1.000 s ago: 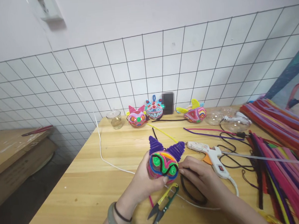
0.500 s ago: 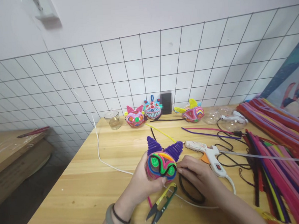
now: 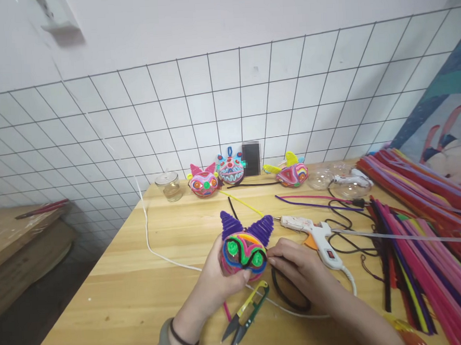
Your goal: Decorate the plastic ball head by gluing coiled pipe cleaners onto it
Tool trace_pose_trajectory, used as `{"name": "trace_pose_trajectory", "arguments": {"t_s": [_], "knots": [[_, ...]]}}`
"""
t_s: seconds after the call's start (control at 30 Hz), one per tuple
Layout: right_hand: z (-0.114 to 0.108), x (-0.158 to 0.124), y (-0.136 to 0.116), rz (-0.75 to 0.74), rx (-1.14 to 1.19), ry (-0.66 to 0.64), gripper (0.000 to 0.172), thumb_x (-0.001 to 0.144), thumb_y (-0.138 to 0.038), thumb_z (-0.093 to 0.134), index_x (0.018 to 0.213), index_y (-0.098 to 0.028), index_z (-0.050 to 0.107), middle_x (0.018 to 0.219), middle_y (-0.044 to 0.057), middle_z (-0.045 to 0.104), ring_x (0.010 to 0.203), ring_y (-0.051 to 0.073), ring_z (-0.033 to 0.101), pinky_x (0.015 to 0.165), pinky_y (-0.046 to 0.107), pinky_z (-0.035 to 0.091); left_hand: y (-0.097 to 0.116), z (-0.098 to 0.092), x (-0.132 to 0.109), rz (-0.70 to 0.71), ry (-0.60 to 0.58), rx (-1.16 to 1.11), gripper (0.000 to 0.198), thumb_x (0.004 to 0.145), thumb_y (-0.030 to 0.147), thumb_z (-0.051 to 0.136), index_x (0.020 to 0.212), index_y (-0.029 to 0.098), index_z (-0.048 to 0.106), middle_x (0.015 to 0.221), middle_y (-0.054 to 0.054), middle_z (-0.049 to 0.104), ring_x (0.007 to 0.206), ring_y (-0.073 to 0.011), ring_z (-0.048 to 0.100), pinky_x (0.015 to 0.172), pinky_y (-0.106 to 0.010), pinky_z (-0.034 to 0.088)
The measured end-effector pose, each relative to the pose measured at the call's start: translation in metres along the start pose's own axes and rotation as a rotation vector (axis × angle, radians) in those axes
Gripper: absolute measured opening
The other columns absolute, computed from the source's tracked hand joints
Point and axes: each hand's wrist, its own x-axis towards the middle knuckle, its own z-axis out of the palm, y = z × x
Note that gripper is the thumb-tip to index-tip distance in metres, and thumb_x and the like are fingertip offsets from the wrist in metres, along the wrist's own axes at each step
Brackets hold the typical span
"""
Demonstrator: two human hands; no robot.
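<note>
My left hand (image 3: 218,275) is wrapped round a clear ball ornament (image 3: 244,255) covered with coloured pipe cleaners like an animal face. It has purple pointed ears, green eyes and black wavy lines; my thumb presses its lower front. Beside its right edge, my right hand (image 3: 295,270) pinches a black pipe cleaner (image 3: 289,293), which loops down below the fingers. Their tips hide its pinched end. Just below the ornament lie thread snips (image 3: 245,317) with yellow and green handles, blades apart, on the wooden table (image 3: 117,304).
A white glue gun (image 3: 316,237) lies to the right, its cord curving forward. Several pipe cleaners (image 3: 427,264) are heaped farther right. Finished pipe-cleaner ornaments (image 3: 203,183), a glass jar (image 3: 169,187) and clear balls (image 3: 320,178) line the back. A white cord (image 3: 169,257) crosses the table.
The whole view has shifted slightly, so things appear a little farther left. My left thumb sits slightly higher on the ornament's face. My right hand keeps its pinch beside it.
</note>
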Motion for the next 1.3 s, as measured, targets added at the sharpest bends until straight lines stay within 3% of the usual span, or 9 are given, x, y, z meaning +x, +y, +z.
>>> {"name": "trace_pose_trajectory", "arguments": {"t_s": [0.43,0.83,1.0,1.3], "knots": [[-0.001,-0.001,-0.002,0.045,0.011,-0.012,0.023,0.096,-0.028,0.047,0.088,-0.018,0.066,0.077,0.006,0.065,0.072,0.017,0.064,0.064,0.026,0.049,-0.005,0.001,0.001,-0.069,0.058,-0.124,0.058,0.062,0.028,0.081,0.114,0.017,0.057,0.111,-0.011,0.069,0.102,-0.0264,0.063,0.090,-0.036,0.048],[0.003,-0.001,0.002,0.127,0.052,-0.088,0.016,0.094,-0.024,0.049,0.096,-0.019,0.064,0.091,0.007,0.071,0.084,0.019,0.065,0.075,0.028,0.048,-0.004,0.005,0.003,-0.036,0.109,0.008,0.061,0.062,0.027,0.080,0.115,0.015,0.051,0.110,-0.012,0.068,0.101,-0.0255,0.062,0.091,-0.036,0.047],[0.003,-0.001,-0.003,0.201,0.099,-0.102,0.018,0.093,-0.031,0.050,0.093,-0.018,0.063,0.083,0.006,0.070,0.075,0.018,0.065,0.069,0.026,0.048,-0.003,0.007,0.002,-0.026,0.121,0.019,0.057,0.063,0.029,0.079,0.111,0.016,0.052,0.105,-0.011,0.069,0.097,-0.0244,0.063,0.087,-0.036,0.048],[0.005,-0.003,0.000,0.070,0.058,-0.072,0.023,0.094,-0.033,0.050,0.084,-0.019,0.065,0.076,0.005,0.068,0.071,0.016,0.063,0.066,0.024,0.046,-0.005,0.009,0.002,-0.040,0.117,-0.027,0.060,0.063,0.027,0.079,0.115,0.016,0.051,0.107,-0.011,0.068,0.099,-0.0242,0.062,0.088,-0.035,0.047]]}}
